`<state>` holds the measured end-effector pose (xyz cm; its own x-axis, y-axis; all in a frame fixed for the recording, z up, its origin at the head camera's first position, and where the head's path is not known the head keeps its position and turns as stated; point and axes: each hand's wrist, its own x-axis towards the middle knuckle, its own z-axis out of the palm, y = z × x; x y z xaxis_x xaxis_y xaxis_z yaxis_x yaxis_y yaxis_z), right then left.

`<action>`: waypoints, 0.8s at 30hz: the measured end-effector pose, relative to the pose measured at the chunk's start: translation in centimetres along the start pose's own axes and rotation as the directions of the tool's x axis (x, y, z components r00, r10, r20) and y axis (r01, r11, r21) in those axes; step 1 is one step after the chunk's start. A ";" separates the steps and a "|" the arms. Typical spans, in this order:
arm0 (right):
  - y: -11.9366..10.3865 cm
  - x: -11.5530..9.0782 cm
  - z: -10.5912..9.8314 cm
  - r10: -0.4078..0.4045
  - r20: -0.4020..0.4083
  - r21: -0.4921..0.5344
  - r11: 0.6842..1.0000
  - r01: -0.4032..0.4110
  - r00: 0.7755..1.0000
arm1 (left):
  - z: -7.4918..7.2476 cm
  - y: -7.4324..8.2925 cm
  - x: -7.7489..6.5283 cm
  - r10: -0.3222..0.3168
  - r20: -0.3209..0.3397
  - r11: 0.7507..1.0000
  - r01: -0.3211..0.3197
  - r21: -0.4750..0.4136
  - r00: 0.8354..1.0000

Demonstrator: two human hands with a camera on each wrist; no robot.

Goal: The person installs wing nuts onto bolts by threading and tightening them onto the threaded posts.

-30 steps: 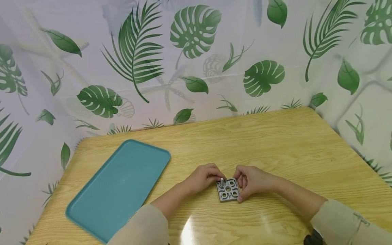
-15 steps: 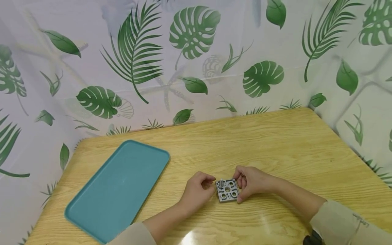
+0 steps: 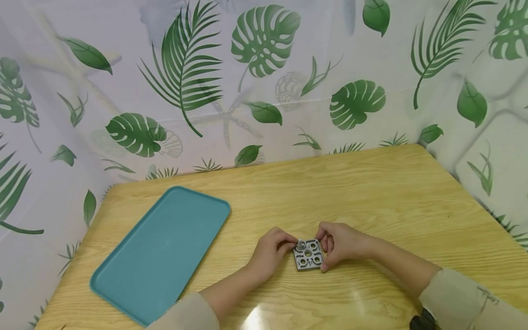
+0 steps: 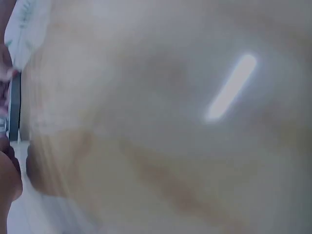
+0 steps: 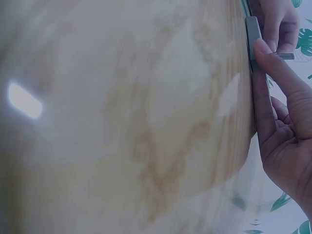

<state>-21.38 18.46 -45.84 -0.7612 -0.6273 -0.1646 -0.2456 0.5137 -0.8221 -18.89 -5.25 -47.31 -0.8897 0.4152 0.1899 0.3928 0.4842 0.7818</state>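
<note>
A small square metal plate with several round holes lies on the wooden table. Near its far left corner a short bolt stands upright. My right hand grips the plate along its right side, the thumb at the near corner and fingers at the far one. With thumb and forefinger, my left hand pinches low at the bolt. From the side, the right wrist view has the plate edge-on and the bolt jutting past the left fingertips. Only a sliver of the plate shows in the left wrist view.
A blue-green rectangular tray lies to the left on the wooden table. Behind the table hangs a white cloth printed with green leaves. A dark object is partly visible beside the right sleeve.
My left hand drew back to the left from the bolt, its fingers apart, then came back to pinch it. The right hand has kept its grip on the plate.
</note>
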 end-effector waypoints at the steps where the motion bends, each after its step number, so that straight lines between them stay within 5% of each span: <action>1: 0.0 0.0 0.0 0.000 0.000 0.002 1.000 0.000 1.000 | -0.3 -0.2 0.4 0.035 0.020 0.999 -0.035 0.026 0.999; 5: 0.0 0.0 0.0 -0.008 0.004 0.003 1.000 0.008 1.000 | -1.5 -0.7 2.0 0.127 0.134 0.989 -0.136 0.062 0.983; 12: -0.1 -0.1 -0.2 0.004 0.007 0.001 1.000 -0.004 1.000 | -2.5 -0.8 3.7 0.175 0.295 0.977 -0.202 0.062 0.939; 17: 0.0 -0.1 -0.2 -0.001 0.021 0.023 1.000 0.001 1.000 | -2.6 -0.7 4.0 0.150 0.348 0.983 -0.178 0.051 0.925; 24: -0.1 0.1 -0.2 -0.004 0.019 0.010 1.000 0.004 1.000 | -2.6 -0.8 4.0 0.127 0.338 0.987 -0.151 0.046 0.933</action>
<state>-21.60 18.45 -45.71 -0.7490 -0.6401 -0.1713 -0.2426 0.5054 -0.8281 -23.42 -5.96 -45.69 -0.7013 0.7089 0.0752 0.5330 0.4513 0.7158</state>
